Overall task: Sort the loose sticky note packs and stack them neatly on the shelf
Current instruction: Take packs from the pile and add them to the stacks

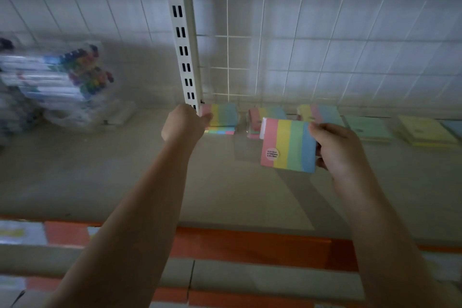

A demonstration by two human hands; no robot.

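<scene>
My right hand (337,150) pinches the striped pack (287,145) by its right edge, thumb on top, fingers beneath, lifted off the shelf (125,170). At ten o'clock from it, my left hand (183,124) has its fingers closed on the rear stack (222,117). I judge these packs light, stiff and film-slick, so edge grips suit them best.

Striped sticky note pack (288,145), right of centre: round white sticker (272,154) on the pink stripe, near-left corner, carrying three lines of small print, too blurred to read. No other legible text, brand or number.
</scene>
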